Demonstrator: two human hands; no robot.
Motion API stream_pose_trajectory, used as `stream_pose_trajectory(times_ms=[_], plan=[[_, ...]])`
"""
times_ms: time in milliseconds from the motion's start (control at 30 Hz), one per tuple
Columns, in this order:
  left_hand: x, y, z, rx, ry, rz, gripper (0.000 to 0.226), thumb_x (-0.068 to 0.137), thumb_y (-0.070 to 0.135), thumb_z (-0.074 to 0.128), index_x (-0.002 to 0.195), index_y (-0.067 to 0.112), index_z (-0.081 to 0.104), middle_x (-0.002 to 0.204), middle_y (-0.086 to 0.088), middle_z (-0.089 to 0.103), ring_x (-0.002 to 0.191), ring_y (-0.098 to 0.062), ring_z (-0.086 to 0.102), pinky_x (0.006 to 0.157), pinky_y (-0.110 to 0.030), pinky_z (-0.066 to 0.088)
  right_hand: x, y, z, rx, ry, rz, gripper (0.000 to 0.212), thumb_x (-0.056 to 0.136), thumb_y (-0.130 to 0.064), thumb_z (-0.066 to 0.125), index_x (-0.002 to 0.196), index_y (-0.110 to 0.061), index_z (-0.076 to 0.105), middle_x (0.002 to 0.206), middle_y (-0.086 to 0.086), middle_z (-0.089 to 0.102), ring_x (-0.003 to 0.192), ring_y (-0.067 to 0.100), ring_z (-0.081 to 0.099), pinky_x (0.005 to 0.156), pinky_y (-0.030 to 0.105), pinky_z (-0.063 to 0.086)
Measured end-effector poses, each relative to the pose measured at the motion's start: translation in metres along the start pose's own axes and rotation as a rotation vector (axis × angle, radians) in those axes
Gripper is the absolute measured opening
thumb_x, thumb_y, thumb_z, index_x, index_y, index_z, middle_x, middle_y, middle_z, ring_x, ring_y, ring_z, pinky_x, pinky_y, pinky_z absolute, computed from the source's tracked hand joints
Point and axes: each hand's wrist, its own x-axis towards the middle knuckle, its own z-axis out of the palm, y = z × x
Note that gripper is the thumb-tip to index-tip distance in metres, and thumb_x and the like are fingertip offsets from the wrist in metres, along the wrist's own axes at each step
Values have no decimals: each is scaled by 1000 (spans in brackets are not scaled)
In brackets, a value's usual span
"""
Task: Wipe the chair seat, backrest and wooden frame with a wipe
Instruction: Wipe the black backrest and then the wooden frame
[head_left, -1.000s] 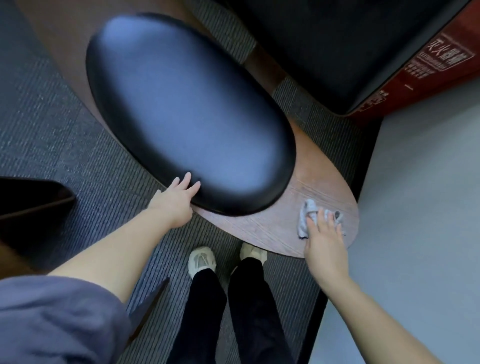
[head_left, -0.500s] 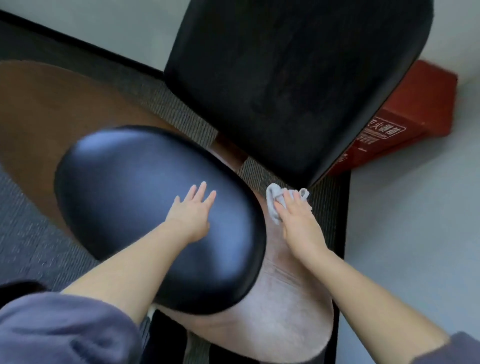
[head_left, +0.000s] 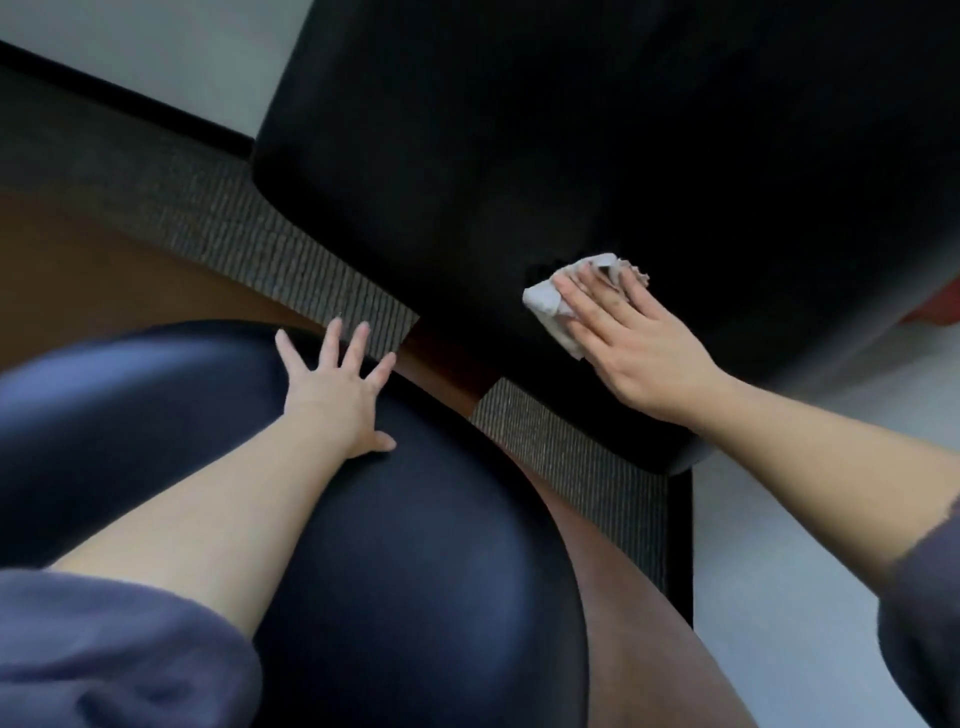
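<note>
Left hand (head_left: 337, 395) lies flat on the seat (head_left: 415, 571) below the backrest (head_left: 571, 156), fingers spread, grip open and holding nothing. The wipe (head_left: 545, 301) is pinned low on the backrest under the right hand (head_left: 639, 348), fingers straight, pressing. Most of the backrest lies up-left of it, so the right hand looks nearer.

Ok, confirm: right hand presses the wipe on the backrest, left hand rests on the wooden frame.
Wrong on the left hand: the head view shows it resting on the black seat, not the frame. The right hand does press the wipe on the backrest.
</note>
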Motion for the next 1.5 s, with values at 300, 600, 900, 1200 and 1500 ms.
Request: stream_pose_trajectory(times_ms=[300, 600, 900, 1200, 1500], plan=[[9, -9, 27, -13, -3, -8, 100, 84, 76, 42, 151, 33, -19, 157, -9, -30, 145, -33, -26, 104, -76, -1, 104, -37, 1, -96, 10, -150, 54, 101, -27, 30, 149, -2, 29, 161, 14, 10, 148, 31, 8, 121, 49, 6], [3, -11, 27, -55, 28, 6, 101, 84, 75, 43, 151, 30, -20, 158, -9, -28, 145, -32, -25, 107, -73, -4, 4, 1, -4, -130, -85, -125, 55, 97, -25, 29, 145, 0, 37, 160, 18, 11, 148, 35, 11, 119, 52, 14], [8, -43, -43, -278, 704, 9, 100, 84, 47, 64, 156, 16, 2, 161, -17, -11, 149, -36, -2, 115, -59, 13, 139, 22, -44, -212, 152, -35, 54, 101, -25, 33, 148, 1, 29, 160, 17, 10, 147, 36, 10, 120, 52, 12], [16, -16, -108, -340, 617, -65, 97, 88, 25, 58, 153, 12, -14, 155, -25, -25, 147, -38, -15, 117, -52, 22, 24, 60, -37, -94, 74, -63, 51, 99, -25, 34, 142, 1, 41, 156, 19, 22, 145, 37, 21, 116, 54, 22], [-6, -21, -142, -180, 376, -76, 96, 90, 40, 52, 152, 6, -14, 153, -31, -23, 147, -41, -11, 119, -47, 18, 50, 89, -64, -78, 176, 109, 52, 100, -23, 38, 146, 0, 33, 159, 18, 15, 147, 36, 14, 118, 53, 18]])
